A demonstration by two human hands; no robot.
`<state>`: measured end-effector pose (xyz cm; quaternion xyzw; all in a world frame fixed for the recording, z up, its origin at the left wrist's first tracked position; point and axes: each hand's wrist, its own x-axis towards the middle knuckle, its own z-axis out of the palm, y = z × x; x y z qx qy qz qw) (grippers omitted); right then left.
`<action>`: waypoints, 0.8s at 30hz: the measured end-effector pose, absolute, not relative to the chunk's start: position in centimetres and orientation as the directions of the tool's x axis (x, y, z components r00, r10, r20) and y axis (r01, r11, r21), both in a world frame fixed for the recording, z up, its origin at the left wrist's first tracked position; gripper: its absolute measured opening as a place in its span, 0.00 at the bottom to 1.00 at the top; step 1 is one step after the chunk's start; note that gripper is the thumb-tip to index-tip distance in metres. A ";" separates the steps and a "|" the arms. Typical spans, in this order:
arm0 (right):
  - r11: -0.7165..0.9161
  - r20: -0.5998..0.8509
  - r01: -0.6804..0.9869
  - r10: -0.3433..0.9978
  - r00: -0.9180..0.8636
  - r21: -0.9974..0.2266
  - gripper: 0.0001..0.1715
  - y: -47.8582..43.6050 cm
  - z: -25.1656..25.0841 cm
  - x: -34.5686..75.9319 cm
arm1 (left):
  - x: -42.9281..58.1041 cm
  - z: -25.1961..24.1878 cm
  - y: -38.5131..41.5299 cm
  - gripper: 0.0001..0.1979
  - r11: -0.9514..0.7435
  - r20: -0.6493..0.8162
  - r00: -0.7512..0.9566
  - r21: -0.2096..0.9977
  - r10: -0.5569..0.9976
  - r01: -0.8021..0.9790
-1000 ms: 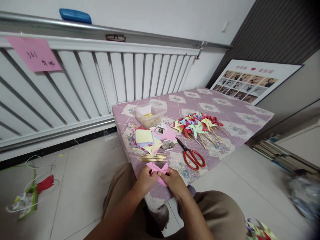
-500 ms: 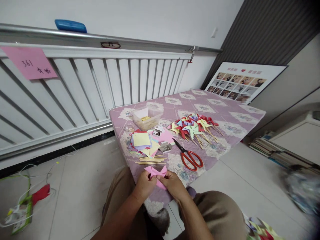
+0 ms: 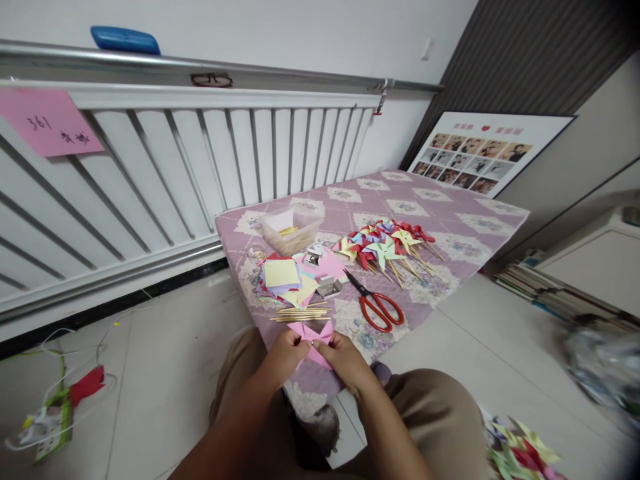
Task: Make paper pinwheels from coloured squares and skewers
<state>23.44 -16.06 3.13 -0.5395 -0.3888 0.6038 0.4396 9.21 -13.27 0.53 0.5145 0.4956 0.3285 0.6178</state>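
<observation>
Both hands hold a folded pink paper piece (image 3: 311, 333) above the near edge of the purple patterned table cover (image 3: 450, 230). My left hand (image 3: 285, 353) pinches its left side and my right hand (image 3: 345, 360) pinches its right side, fingers closed. Just beyond the paper lie several thin wooden sticks (image 3: 300, 312). A stack of coloured paper squares (image 3: 285, 277) sits behind them. Red-handled scissors (image 3: 375, 303) lie to the right. A heap of finished paper pinwheels (image 3: 385, 243) lies further back.
A clear plastic box (image 3: 293, 230) with sticks stands at the table's back left. A white radiator (image 3: 175, 167) with a pink note (image 3: 47, 123) runs along the wall. A photo board (image 3: 480, 157) leans at the right. Books (image 3: 550, 297), more pinwheels (image 3: 520, 457) and cables (image 3: 50, 407) lie on the floor.
The view has shifted slightly. My hands stay on the pink paper, working its centre, with the paper a little lower and closer to me.
</observation>
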 end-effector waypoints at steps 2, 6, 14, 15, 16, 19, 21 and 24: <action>-0.317 -0.316 -0.099 0.948 -0.024 -0.943 0.17 -16.1 3.1 23.5 | 9.1 0.9 -13.2 0.07 0.262 -0.278 0.324 0.961 0.905 0.091; -0.332 -0.332 -0.072 0.943 -0.016 -0.941 0.17 -16.1 3.1 23.5 | 8.9 1.3 -13.2 0.08 0.261 -0.262 0.362 0.964 0.895 0.050; -0.327 -0.325 -0.099 0.945 -0.041 -0.940 0.18 -16.1 3.2 23.4 | 8.8 1.7 -13.2 0.07 0.254 -0.281 0.357 0.960 0.891 0.121; -0.327 -0.324 -0.100 0.945 -0.043 -0.940 0.19 -16.1 3.2 23.4 | 8.9 1.5 -13.2 0.07 0.258 -0.289 0.346 0.957 0.893 0.132; -0.326 -0.323 -0.099 0.945 -0.046 -0.940 0.19 -16.2 3.1 23.4 | 8.9 1.3 -13.2 0.07 0.260 -0.292 0.332 0.956 0.897 0.137; -0.289 -0.288 -0.048 0.957 -0.036 -0.956 0.22 -16.2 2.7 24.0 | 9.1 0.7 -13.2 0.09 0.255 -0.264 0.311 0.964 0.913 0.071; -0.225 -0.224 0.028 0.974 0.037 -0.974 0.24 -15.9 2.0 24.9 | 9.1 0.4 -13.1 0.10 0.263 -0.241 0.315 0.964 0.918 -0.029; -0.154 -0.124 0.155 0.974 0.188 -0.976 0.24 -14.9 0.7 26.5 | 9.1 -0.1 -13.0 0.09 0.315 -0.260 0.278 0.933 0.925 -0.176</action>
